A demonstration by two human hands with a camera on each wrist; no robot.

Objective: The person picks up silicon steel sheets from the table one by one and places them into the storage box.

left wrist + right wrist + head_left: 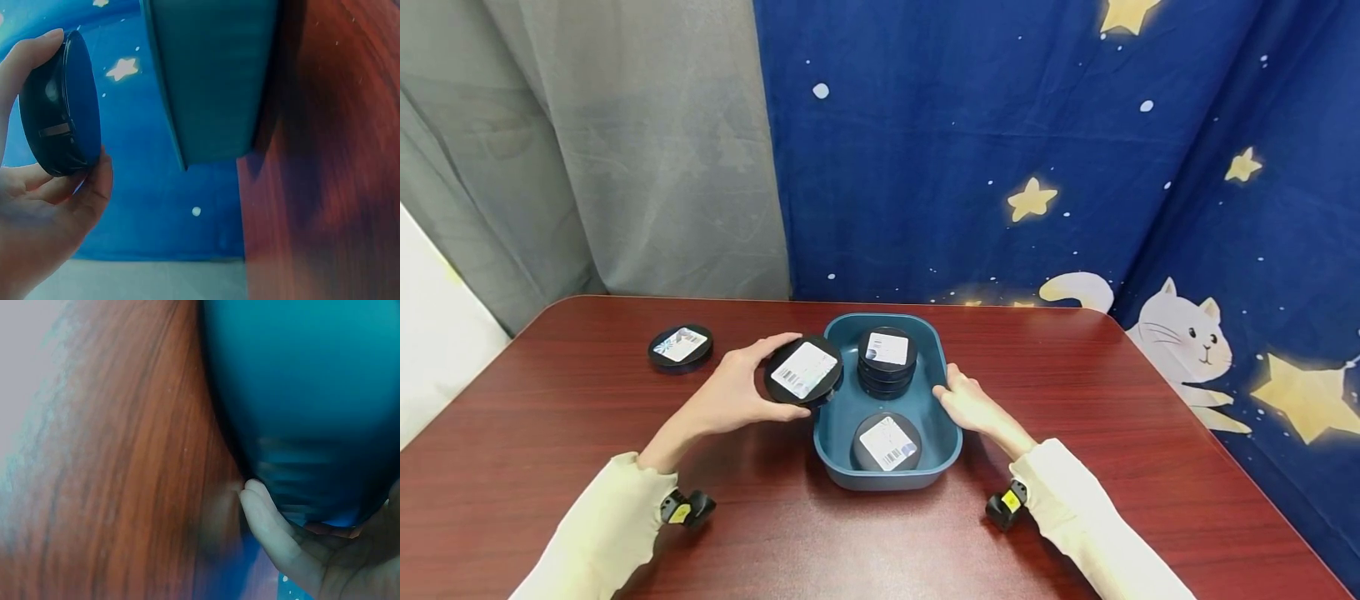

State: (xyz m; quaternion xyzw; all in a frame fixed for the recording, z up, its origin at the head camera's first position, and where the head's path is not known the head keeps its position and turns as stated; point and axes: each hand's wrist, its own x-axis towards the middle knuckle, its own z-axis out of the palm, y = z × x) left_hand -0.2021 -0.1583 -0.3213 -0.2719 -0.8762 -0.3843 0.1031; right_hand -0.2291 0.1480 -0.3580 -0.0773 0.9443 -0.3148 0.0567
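Observation:
My left hand (741, 387) holds a flat round black container (803, 370) with a white label on top, fingers and thumb on opposite sides. It is raised beside the left rim of a blue plastic bin (887, 481). In the left wrist view the container (50, 115) appears edge-on, apart from the bin's side (209, 81). My right hand (970, 404) grips the bin's right rim; the right wrist view shows its fingers (265, 512) against the bin wall. Inside the bin stand a stack of black containers (886, 362) at the back and another labelled container (887, 442) near the front.
Another labelled black container (681, 348) lies on the reddish-brown table (752, 533), left of the bin near the back edge. Grey (662, 150) and blue starry curtains (925, 167) hang behind the table.

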